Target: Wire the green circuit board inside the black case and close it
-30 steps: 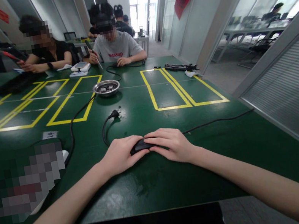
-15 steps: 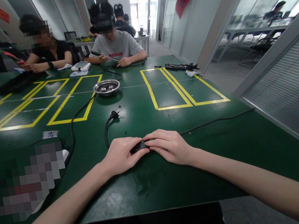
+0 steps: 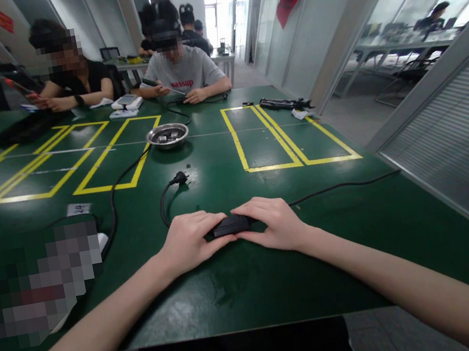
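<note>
A black power adapter (image 3: 230,225) lies low over the green table between my hands. My left hand (image 3: 189,239) has its fingers and thumb wrapped round the adapter's left end. At the other end, my right hand (image 3: 277,223) grips it between thumb and fingers. The middle of the adapter shows between the fingertips; both ends are hidden. A black cord with a mains plug (image 3: 180,178) curves out from beside my left hand, the plug lying on the table. From behind my right hand a thin black cable (image 3: 345,187) runs off to the right.
A metal bowl (image 3: 168,136) with small metal parts stands beyond the plug. Another cord (image 3: 113,206) runs from near it to a blurred-out object (image 3: 53,280) at left. Yellow tape marks the table (image 3: 321,257). A black folded stand (image 3: 285,104) lies far right; people sit opposite.
My right hand has slid slightly right and its fingers have spread off the adapter's middle, so more of the adapter shows. My left hand stays nearly in place.
</note>
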Available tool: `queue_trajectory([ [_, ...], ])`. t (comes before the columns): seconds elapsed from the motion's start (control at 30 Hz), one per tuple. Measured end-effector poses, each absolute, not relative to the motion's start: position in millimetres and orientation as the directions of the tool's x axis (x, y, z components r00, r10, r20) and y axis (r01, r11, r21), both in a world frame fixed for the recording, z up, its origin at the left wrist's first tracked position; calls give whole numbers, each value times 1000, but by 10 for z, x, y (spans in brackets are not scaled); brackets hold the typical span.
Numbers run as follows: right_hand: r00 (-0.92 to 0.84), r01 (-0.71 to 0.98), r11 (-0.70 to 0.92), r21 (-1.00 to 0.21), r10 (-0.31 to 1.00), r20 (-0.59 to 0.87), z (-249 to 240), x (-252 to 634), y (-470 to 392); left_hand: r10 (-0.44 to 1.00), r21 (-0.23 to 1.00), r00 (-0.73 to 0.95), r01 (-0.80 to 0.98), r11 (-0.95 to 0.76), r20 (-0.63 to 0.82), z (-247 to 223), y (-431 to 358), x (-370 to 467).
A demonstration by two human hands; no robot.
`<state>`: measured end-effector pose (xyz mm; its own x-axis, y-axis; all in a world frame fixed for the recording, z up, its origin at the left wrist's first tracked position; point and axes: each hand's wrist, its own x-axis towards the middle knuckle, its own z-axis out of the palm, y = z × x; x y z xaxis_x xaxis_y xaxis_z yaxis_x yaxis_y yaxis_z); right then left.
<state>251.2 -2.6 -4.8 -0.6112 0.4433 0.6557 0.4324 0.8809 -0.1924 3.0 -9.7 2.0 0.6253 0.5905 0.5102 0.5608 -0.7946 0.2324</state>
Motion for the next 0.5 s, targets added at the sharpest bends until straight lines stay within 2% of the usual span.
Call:
queue_trajectory([
  [0.2,-637,418,886,-203,445,629,-15,2529,-49,520,165,636,531,-831,571,72,-116,54],
  [0.37,-634,418,884,-211,450,629,-27,2527,-53,528,153,646,544,-825,551,65,-116,50],
  [0.43,-625,440,861,-254,497,603,-53,2527,-50,540,157,646,553,-818,539,60,-114,40],
  [0.5,-582,478,806,-348,588,561,-67,2525,-46,540,140,646,564,-814,539,63,-109,30],
])
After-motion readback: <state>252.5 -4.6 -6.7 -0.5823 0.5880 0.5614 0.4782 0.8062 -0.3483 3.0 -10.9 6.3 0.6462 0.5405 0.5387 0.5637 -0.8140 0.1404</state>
